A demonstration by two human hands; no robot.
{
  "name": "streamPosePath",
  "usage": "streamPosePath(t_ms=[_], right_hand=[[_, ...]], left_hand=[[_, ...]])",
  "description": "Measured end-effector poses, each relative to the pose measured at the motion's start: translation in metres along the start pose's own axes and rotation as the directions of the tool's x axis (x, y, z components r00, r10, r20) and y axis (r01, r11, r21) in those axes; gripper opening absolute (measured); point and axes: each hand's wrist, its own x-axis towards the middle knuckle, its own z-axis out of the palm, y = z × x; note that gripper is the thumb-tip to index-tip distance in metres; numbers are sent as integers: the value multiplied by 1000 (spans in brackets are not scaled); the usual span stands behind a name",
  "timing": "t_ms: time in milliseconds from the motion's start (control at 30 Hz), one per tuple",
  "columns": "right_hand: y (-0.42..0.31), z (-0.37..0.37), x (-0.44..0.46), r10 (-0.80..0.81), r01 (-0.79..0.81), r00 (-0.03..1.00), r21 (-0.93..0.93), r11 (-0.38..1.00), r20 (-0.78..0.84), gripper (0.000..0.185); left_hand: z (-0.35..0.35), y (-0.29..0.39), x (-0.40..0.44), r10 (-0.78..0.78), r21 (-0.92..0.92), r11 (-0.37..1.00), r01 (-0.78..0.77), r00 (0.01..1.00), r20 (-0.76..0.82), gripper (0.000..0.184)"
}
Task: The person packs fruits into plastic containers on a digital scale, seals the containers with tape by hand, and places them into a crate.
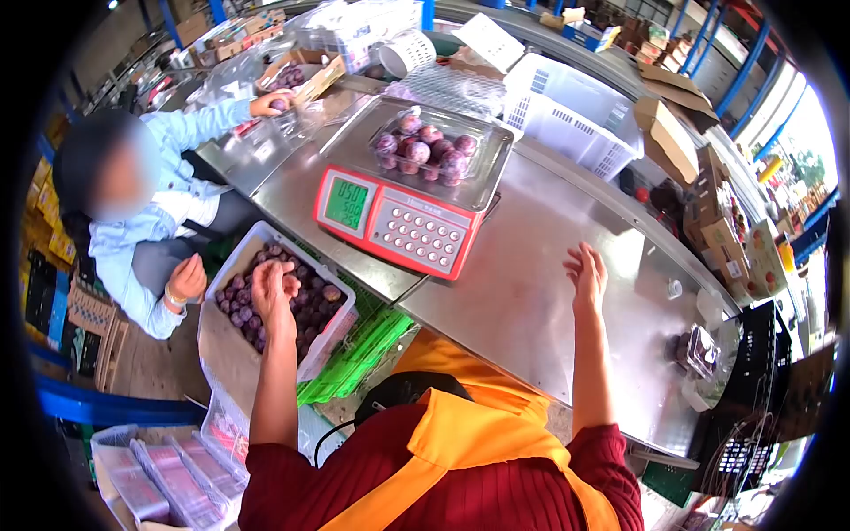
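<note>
My left hand point(274, 290) is over a white crate point(348, 320) full of dark purple plums point(310, 316). Its fingers are loosely bent and slightly apart, with no plum visible in them. Raised above the steel table to the right, my right hand point(586, 273) has its fingers apart and holds nothing. Between the hands, farther back, stands a red digital scale point(398, 221) with a lit green display. On its steel pan point(350, 142) sits a clear plastic punnet point(469, 133) heaped with reddish plums point(417, 153).
At left, a co-worker's hand point(268, 103) holds a plum by a cardboard box point(320, 78). A white basket point(575, 124) stands behind the scale. Another plum punnet point(697, 351) lies at the table's right, near a black crate point(753, 354). A green crate point(359, 354) is below the plums.
</note>
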Motion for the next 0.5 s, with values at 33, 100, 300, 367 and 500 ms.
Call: streamPosePath(t_ms=[33, 100, 300, 367, 500], right_hand=[[7, -9, -10, 32, -32, 999, -8, 999, -33, 26], [17, -23, -25, 73, -73, 996, 13, 997, -56, 25], [18, -30, -44, 69, -69, 997, 23, 997, 24, 22], [19, -31, -45, -3, 3, 997, -4, 1000, 74, 21], [38, -29, -73, -78, 94, 985, -102, 990, 152, 19]], left_hand=[[-1, 2, 3, -27, -6, 1000, 27, 999, -28, 11], [-4, 1, 5, -33, -12, 999, 33, 999, -26, 11], [5, -3, 6, -9, 64, 998, 7, 1000, 26, 12], [-9, -20, 19, 9, 266, 963, -39, 993, 114, 17], [-67, -82, 43, -11, 798, 564, -215, 963, 268, 11]])
